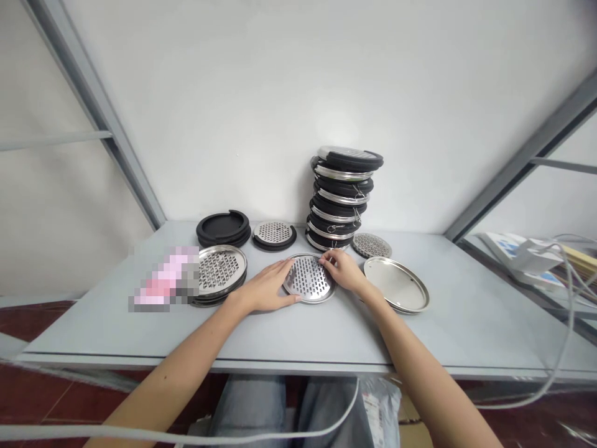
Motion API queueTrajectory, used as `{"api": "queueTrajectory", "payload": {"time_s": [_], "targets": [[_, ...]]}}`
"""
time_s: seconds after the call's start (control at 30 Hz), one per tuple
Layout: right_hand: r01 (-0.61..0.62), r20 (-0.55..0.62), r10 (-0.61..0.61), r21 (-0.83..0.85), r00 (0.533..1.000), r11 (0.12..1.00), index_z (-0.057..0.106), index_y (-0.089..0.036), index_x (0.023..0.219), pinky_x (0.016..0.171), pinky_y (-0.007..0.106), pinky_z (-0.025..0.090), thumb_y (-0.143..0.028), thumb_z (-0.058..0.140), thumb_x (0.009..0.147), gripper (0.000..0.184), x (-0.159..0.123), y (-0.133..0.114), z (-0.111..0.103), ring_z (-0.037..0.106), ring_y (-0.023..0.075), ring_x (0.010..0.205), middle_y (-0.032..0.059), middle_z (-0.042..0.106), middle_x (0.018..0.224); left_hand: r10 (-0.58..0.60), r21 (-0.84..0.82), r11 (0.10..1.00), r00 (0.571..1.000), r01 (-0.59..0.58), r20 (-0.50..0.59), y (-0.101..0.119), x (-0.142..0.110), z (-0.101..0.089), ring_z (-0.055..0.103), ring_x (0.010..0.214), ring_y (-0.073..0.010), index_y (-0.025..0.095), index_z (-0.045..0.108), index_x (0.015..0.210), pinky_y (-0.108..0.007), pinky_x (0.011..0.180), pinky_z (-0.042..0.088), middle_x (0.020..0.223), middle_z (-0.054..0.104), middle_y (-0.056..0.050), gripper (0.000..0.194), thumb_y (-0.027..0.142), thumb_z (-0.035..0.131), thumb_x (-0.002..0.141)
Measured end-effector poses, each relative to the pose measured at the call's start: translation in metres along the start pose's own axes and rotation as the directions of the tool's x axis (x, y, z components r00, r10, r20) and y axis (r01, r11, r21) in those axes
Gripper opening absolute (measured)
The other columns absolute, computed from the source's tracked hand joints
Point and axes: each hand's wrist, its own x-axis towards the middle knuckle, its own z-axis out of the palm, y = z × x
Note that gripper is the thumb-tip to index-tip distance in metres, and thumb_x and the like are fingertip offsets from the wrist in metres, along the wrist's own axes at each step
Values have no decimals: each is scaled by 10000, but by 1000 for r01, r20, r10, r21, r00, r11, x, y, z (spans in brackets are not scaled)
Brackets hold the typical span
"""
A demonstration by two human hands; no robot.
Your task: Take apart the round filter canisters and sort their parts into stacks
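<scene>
A round metal grater plate (308, 278), full of raised holes, lies in a shallow rimmed metal dish on the table in front of me. My left hand (268, 288) cups its left rim, fingers along the far side and thumb at the near edge. With fingertips bent together, my right hand (344, 269) pinches at the far right rim; what lies exactly under those fingertips is hidden. Close to my right forearm are plain shallow metal dishes (396, 285). Left of my left hand, a metal-rimmed grater (221, 269) tops a short stack.
Behind my right hand rises a tall stack of black rings and metal dishes with wire clasps (338, 202). Black rings (224, 229), a black-edged grater (274, 234) and loose grater plates (372, 245) stand along the back. A white cable (569, 311) hangs at right.
</scene>
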Motion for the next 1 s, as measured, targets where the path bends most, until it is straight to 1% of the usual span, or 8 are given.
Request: {"api": "queueTrajectory", "payload": {"time_s": [0.17,0.27,0.43,0.53,0.63,0.73,0.87,1.0], "targets": [[-32,24,30,82,999,996,628,-172,805,673,287,425,-280,502,854,173,-1,-3,-3,580,172,702,42,683,792,-12,6,1000,1000,12,20,-1,0,-1,294,1392,-301,185,170,1491,-456,1143,280,1527,277,-125,904,597,572,794],[-57,14,55,225,998,973,615,-166,805,647,288,442,-321,512,844,190,0,-4,-4,586,169,667,40,679,741,-10,-8,1000,1000,10,17,-3,-1,-1,290,1393,-311,187,181,1491,-455,1144,282,1532,270,-119,908,605,577,789],[-211,63,206,479,976,852,568,-165,1029,586,284,462,-348,579,788,303,1,0,-2,584,156,582,17,672,677,4,-20,1000,1000,-3,12,-7,-1,0,286,1395,-308,191,167,1498,-449,1144,284,1533,269,-116,912,617,565,796],[-257,74,262,562,962,786,555,-174,1031,604,287,479,-334,630,743,338,1,1,-1,595,152,588,15,677,684,3,-23,1000,1000,-3,12,-9,-1,0,295,1391,-304,196,170,1498,-443,1137,295,1526,287,-114,913,633,556,796],[-268,69,284,596,956,757,555,-180,1000,610,293,489,-331,653,719,333,0,0,1,604,155,600,12,671,677,-20,-26,999,1000,20,9,-10,-1,-1,315,1379,-321,213,198,1491,-460,1117,321,1515,313,-109,910,656,560,783],[-267,61,289,598,955,756,564,-177,958,584,283,472,-340,649,712,307,0,1,3,583,145,576,2,649,649,-41,-12,999,999,41,5,-11,-2,-4,341,1364,-329,224,247,1475,-463,1098,336,1493,356,-107,857,645,553,794],[-240,-28,320,600,947,763,576,-171,908,556,265,431,-348,622,715,265,2,7,3,525,120,531,-23,602,602,-89,17,996,996,89,-17,-12,-3,-8,352,1358,-326,214,238,1477,-459,1092,330,1501,344,-112,811,605,528,829],[-215,-87,340,622,937,753,585,-156,954,619,281,462,-349,649,707,320,3,8,0,554,128,588,-3,633,651,-134,31,990,991,135,-20,-14,-4,-5,343,1364,-327,180,245,1477,-452,1105,320,1506,324,-138,822,602,526,829]]}}
